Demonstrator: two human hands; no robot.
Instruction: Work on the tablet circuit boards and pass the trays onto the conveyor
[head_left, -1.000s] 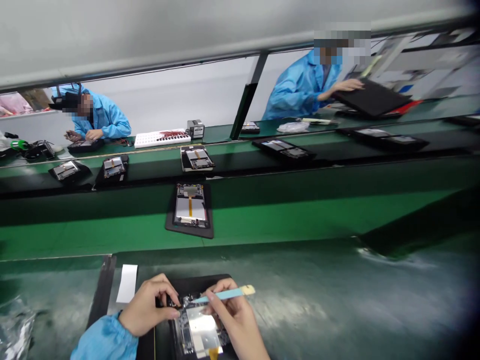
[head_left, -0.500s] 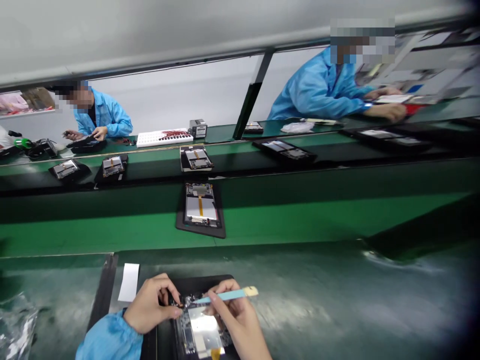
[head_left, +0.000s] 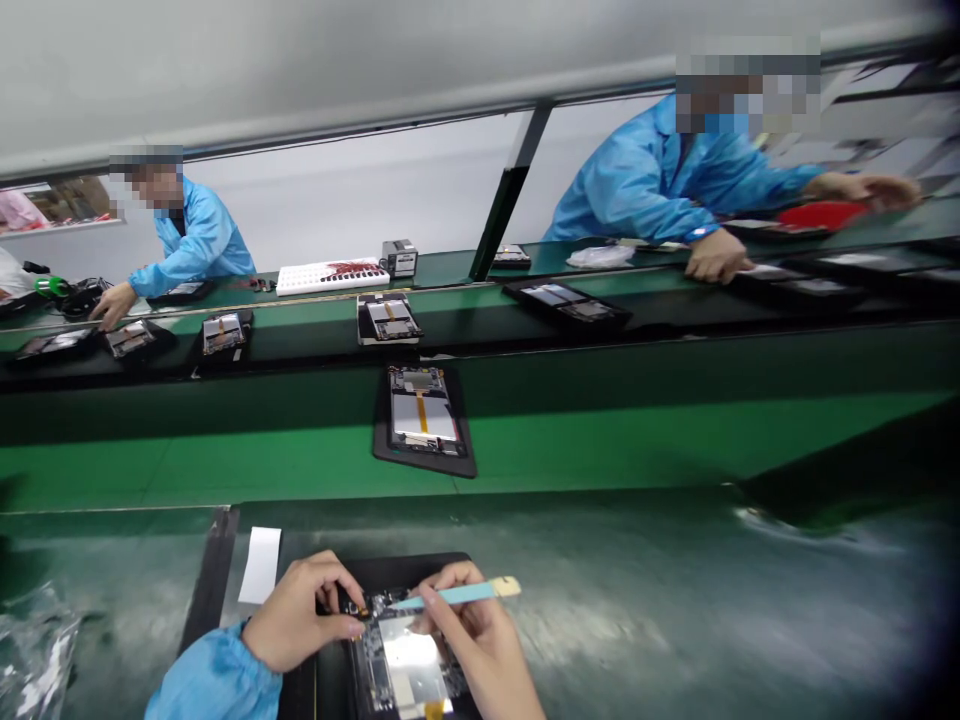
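Observation:
An opened tablet (head_left: 412, 655) with a bright silver panel and bare circuitry lies on a dark pad (head_left: 442, 560) on the bench before me. My left hand (head_left: 307, 610) is closed in a pinch at the tablet's upper left corner. A tiny dark and orange part (head_left: 358, 608) shows by its fingertips; whether it is gripped I cannot tell. Between thumb and fingers my right hand (head_left: 476, 625) holds light-blue tweezers (head_left: 461, 594) with a cream end. Their tip points left, at the board near the tablet's top edge.
A white paper slip (head_left: 260, 565) and a clear plastic bag (head_left: 37, 640) lie to the left. Beyond is a green conveyor belt (head_left: 600, 440) with another opened tablet (head_left: 424, 415). More stand on the black ledge (head_left: 465, 345). Two co-workers in blue (head_left: 199, 230) sit behind.
My hands hold nearly the same pose. The tablet on the green belt has shifted right. The left co-worker now reaches to the ledge, where another device appears; the right co-worker's arms have spread apart.

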